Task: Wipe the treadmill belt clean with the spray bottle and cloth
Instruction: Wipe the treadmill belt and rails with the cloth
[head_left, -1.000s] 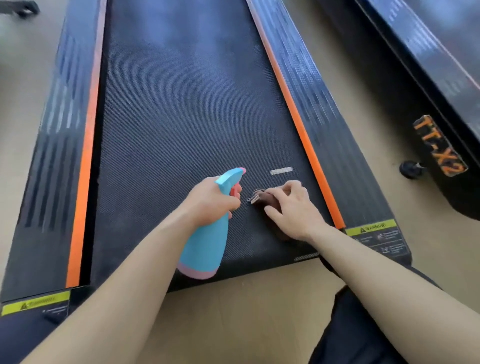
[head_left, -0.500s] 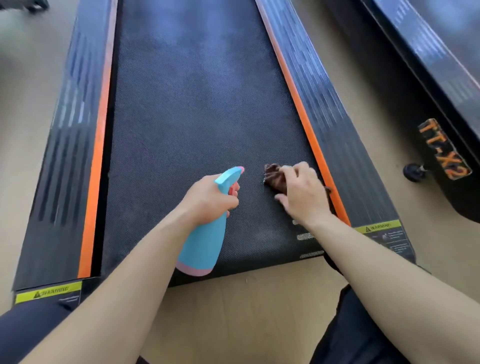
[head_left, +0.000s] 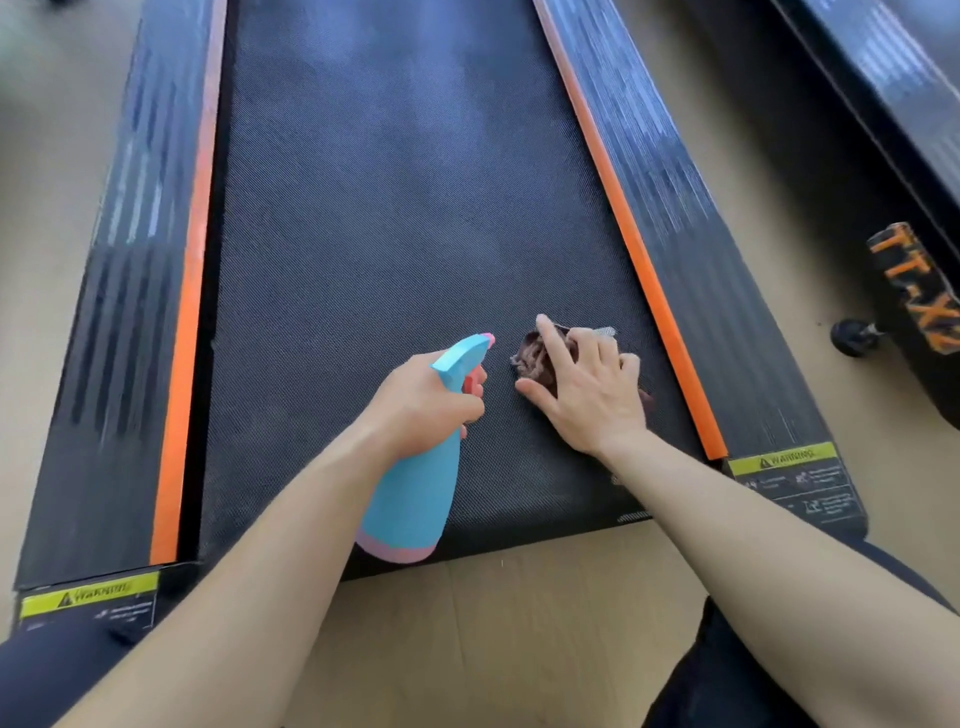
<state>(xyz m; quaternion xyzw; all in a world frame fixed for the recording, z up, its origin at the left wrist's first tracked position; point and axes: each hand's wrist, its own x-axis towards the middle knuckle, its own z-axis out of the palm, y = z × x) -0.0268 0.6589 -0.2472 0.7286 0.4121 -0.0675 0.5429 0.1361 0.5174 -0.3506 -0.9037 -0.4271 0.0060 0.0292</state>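
Observation:
The black textured treadmill belt (head_left: 384, 218) runs away from me between two orange-edged side rails. My left hand (head_left: 421, 410) grips the neck of a light blue spray bottle (head_left: 410, 499) with a pink trigger and pink base, its nozzle pointing up the belt. Just to the right, my right hand (head_left: 582, 395) presses a small dark brown cloth (head_left: 532, 356) flat on the belt near the right rail. Fingers are spread over the cloth, the index finger extended, and most of the cloth is hidden under the palm.
The left side rail (head_left: 130, 291) and right side rail (head_left: 691, 249) carry yellow warning labels (head_left: 784, 460) at the near end. A second black treadmill (head_left: 914, 291) with orange lettering stands at the right on the beige floor (head_left: 493, 639). My dark-clad knees show at the bottom corners.
My right hand has slid the cloth up the belt and slightly left, away from the near end, and its fingers have spread. The left hand with the bottle has stayed almost in place.

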